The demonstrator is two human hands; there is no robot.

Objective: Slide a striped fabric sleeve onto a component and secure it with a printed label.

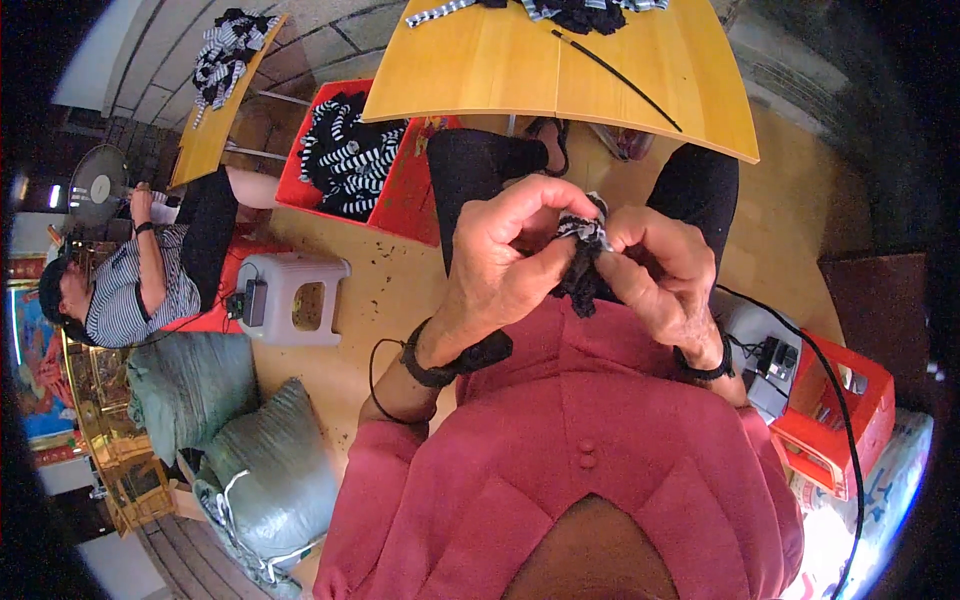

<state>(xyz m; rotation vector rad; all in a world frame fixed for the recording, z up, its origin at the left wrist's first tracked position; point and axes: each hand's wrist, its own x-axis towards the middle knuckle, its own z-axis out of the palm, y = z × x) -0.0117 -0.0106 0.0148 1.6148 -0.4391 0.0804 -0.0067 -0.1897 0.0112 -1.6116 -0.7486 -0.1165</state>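
Here we see a small piece of cloth [580, 262] held between two hands over the lap, apart from the table [480, 75]. Its upper part is bunched up, showing crumpled bands of black and white; its lower part hangs down dark, nearly all black, and we cannot make out its full shape. The left hand [488, 262] arches its forefinger over, with thumb and finger nearly closed on the fabric's left side; the right hand [662, 278] pinches the right side, its fingers curled inward.
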